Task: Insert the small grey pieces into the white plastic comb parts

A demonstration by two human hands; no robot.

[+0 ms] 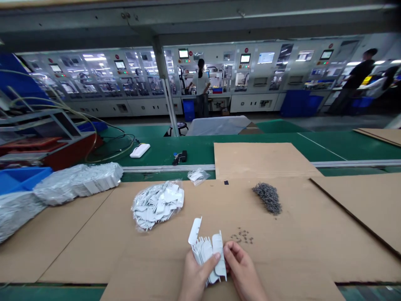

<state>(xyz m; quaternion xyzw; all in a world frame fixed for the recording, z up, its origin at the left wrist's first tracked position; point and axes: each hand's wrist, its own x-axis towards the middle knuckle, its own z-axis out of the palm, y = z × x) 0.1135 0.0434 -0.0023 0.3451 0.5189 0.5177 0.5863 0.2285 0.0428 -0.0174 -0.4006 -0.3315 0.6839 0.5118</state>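
My left hand (194, 276) is closed around a fanned stack of flat white plastic pieces (205, 248), with one piece sticking up and to the left. My right hand (242, 269) pinches the rightmost white piece of that stack at its lower edge. Both hands rest low over a brown cardboard sheet (282, 251). A few small dark parts (242, 237) lie scattered just above my right hand. Farther up and right sits a heap of the same small dark parts (267, 197). A clear bag of white plastic pieces (157, 204) lies up and left of my hands.
Larger bags of white pieces (78, 180) and a blue bin (19, 177) sit at the left. A green conveyor belt (188, 148) carries a white device (140, 150) and a dark object (180, 157). Two persons stand by machines at the back.
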